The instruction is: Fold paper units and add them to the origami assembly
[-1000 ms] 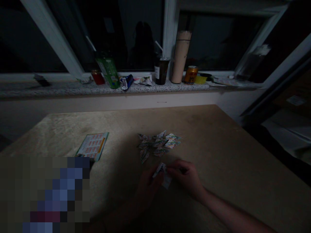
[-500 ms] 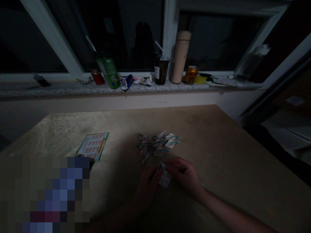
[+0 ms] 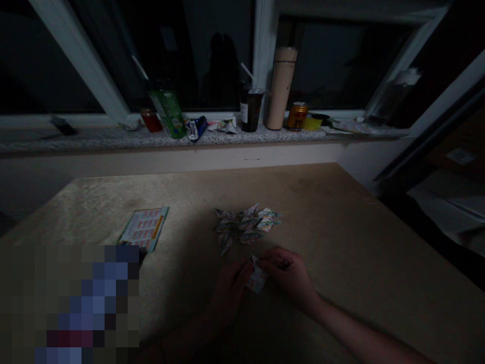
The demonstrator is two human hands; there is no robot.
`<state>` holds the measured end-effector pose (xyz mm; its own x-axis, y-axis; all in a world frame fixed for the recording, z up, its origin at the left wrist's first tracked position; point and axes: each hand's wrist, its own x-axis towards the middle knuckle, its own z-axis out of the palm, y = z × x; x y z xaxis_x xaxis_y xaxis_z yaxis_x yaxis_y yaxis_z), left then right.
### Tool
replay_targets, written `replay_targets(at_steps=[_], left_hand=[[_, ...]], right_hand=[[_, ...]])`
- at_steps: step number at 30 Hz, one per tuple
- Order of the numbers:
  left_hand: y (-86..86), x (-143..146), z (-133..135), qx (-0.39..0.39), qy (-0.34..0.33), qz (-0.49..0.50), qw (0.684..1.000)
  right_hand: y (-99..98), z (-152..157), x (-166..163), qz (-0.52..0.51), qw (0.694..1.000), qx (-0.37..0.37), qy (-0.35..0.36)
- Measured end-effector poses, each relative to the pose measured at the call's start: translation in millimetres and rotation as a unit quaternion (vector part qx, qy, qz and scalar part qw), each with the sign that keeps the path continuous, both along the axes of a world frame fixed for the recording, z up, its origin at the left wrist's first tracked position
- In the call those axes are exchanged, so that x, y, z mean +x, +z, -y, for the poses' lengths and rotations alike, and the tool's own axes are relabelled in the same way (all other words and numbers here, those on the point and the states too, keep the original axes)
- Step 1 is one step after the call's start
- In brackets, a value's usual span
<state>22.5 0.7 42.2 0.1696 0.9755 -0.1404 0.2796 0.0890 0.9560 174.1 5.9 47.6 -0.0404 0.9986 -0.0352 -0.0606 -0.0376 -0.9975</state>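
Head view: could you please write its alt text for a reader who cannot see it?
A person's left hand and right hand hold a small printed paper at a dim table. Just beyond lies a cluster of folded paper pieces, with a printed sheet to the left. Behind, a tall tumbler, a cup and a can stand on a windowsill.

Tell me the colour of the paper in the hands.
The paper looks whitish with faint reddish printed marks; best seen in the head view.

No lettering can be read: the card (image 3: 141,228) bears red print (image 3: 145,223) and 1 yellow strip (image 3: 157,227), the dark cup (image 3: 253,115) 1 white label (image 3: 244,112), the orange can (image 3: 297,117) dark marks (image 3: 298,123), all too small or dim.
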Motion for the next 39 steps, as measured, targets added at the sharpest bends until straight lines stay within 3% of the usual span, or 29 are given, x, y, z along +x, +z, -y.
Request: replay_targets(at_steps=[4,13,19,23,31,35,39], left_hand=[[0.1,-0.4,0.4,0.006,0.026,-0.003,1.000],[-3.0,-1.5,0.6,0.002,-0.017,-0.018,1.000],[-2.2,-2.9,-0.3,0.021,-0.012,-0.011,1.000],[-4.0,-2.9,0.3,-0.023,0.005,0.009,1.000],[-9.3,-2.2,2.3,-0.066,0.042,0.081,0.994],[-10.0,0.3,2.1,-0.117,0.031,0.129,0.984],[-7.1,1.4,1.1,-0.117,0.011,0.122,0.985]], right_hand=[[1.4,0.4,-0.2,0.000,1.000,-0.010,-0.010],[-1.2,-0.1,0.8,-0.006,1.000,0.000,-0.001],[0.9,-0.4,0.2,0.059,0.990,0.042,0.125],[2.0,3.2,-1.3,0.056,0.978,0.043,0.195],[-2.6,4.2,-1.3,0.014,0.988,0.019,0.154],[-4.6,3.1,-0.3,-0.037,0.991,-0.006,0.129],[-12.5,2.5,-0.6,-0.101,0.987,-0.053,0.116]])
